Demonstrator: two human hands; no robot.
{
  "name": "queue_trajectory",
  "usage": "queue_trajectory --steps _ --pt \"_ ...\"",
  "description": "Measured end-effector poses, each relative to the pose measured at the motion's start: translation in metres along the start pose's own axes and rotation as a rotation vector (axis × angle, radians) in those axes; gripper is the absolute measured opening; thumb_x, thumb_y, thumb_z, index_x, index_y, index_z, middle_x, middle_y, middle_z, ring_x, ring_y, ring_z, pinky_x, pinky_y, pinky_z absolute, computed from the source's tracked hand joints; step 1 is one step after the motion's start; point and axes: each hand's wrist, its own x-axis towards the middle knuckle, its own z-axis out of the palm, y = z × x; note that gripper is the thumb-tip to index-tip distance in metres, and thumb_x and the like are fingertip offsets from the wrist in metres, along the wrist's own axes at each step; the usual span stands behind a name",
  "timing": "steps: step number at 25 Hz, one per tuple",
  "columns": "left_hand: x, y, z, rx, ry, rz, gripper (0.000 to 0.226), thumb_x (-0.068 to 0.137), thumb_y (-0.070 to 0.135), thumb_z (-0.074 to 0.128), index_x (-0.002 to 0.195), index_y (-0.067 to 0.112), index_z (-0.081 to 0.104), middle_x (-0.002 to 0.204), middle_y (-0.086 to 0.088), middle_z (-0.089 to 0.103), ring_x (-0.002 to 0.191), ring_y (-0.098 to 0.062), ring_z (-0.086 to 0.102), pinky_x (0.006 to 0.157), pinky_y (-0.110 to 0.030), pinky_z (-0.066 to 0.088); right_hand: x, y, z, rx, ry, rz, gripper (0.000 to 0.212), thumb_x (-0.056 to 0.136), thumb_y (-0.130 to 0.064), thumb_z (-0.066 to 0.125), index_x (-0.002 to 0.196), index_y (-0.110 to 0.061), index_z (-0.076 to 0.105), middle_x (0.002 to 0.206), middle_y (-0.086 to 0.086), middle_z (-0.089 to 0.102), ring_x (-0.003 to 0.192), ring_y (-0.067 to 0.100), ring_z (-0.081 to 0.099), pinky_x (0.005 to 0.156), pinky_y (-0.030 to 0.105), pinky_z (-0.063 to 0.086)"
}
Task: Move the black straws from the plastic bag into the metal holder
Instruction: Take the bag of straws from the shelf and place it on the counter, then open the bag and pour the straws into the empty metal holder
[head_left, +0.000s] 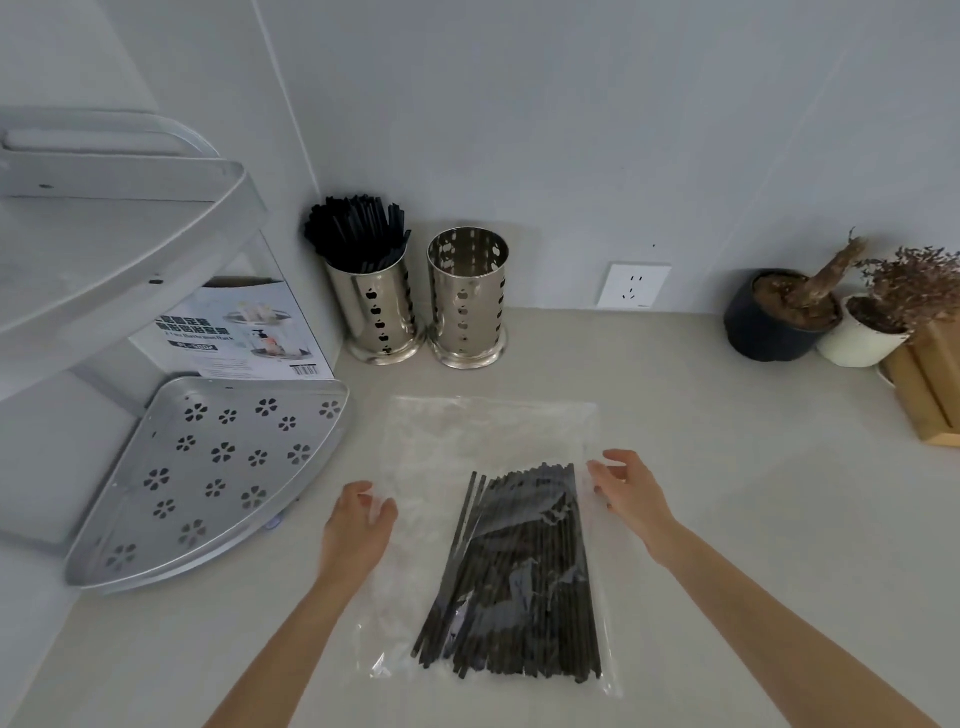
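Note:
A clear plastic bag (441, 447) lies flat on the counter, with a bundle of black straws (524, 577) inside its right half. My left hand (358, 519) rests at the bag's left edge, fingers apart. My right hand (631, 493) touches the bag's right edge near the straw tips, fingers spread. Against the back wall stand two perforated metal holders: the left holder (376, 312) is full of black straws (356, 228), the right holder (467, 296) holds nothing.
A silver corner shelf (208, 478) with flower cut-outs lies at left, below a white rack (119, 228) and a printed box (239, 332). Two plant pots (779, 317) and a wooden block (930, 384) sit at the right. A wall socket (634, 286) is behind.

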Motion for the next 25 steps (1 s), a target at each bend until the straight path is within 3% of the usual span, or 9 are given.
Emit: queue_trajectory --steps 6,10,13,18,22,25 --pt "0.037 0.024 0.004 -0.031 -0.019 0.092 0.048 0.090 0.012 0.045 0.136 0.011 0.031 0.131 -0.015 0.049 0.108 -0.031 0.055 0.092 -0.038 0.043 0.025 -0.011 -0.005 -0.145 0.085 -0.135 0.042 0.088 -0.002 0.042 0.127 -0.018 0.048 0.118 0.008 0.056 0.088 0.017 0.052 0.049 0.006 0.042" --pt "0.056 0.028 0.005 0.024 -0.018 0.189 0.050 0.089 0.004 0.043 0.136 0.019 0.036 0.120 -0.014 0.050 0.094 -0.023 0.051 0.089 -0.039 0.044 0.032 -0.015 -0.005 -0.194 0.117 -0.265 0.041 0.085 0.004 0.043 0.117 -0.017 0.058 0.109 0.011 0.062 0.083 0.017 0.054 0.060 -0.003 0.039" --pt "0.062 0.026 0.002 0.077 -0.029 0.280 0.050 0.086 -0.002 0.042 0.131 0.021 0.045 0.106 -0.006 0.046 0.086 -0.017 0.049 0.081 -0.028 0.041 0.032 -0.020 -0.006 -0.223 0.109 -0.308 0.039 0.085 0.008 0.042 0.109 -0.013 0.064 0.107 0.009 0.063 0.084 0.015 0.054 0.066 -0.001 0.039" --pt "0.066 0.029 -0.005 0.068 0.010 0.323 0.032 0.087 0.000 0.046 0.111 0.013 0.062 0.111 -0.014 0.058 0.084 -0.017 0.052 0.077 -0.022 0.038 0.031 -0.024 -0.010 -0.205 0.101 -0.304 0.024 0.087 -0.003 0.052 0.101 -0.012 0.068 0.102 0.003 0.065 0.086 0.013 0.056 0.066 -0.004 0.039" --pt "0.069 0.036 -0.010 -0.007 0.080 0.333 0.018 0.086 0.008 0.055 0.097 0.009 0.069 0.104 -0.012 0.068 0.080 -0.018 0.055 0.067 -0.013 0.039 0.030 -0.031 -0.014 -0.174 0.096 -0.297 0.019 0.089 -0.019 0.055 0.100 -0.012 0.069 0.096 -0.002 0.063 0.088 0.011 0.055 0.070 0.010 0.039" --pt "0.069 0.042 -0.015 -0.044 0.077 0.324 0.017 0.085 0.011 0.056 0.096 0.007 0.069 0.103 -0.009 0.069 0.081 -0.016 0.055 0.077 -0.020 0.038 0.031 -0.033 -0.016 -0.138 0.106 -0.281 0.019 0.089 -0.022 0.055 0.098 -0.012 0.069 0.098 -0.001 0.063 0.090 0.013 0.055 0.081 0.020 0.035"
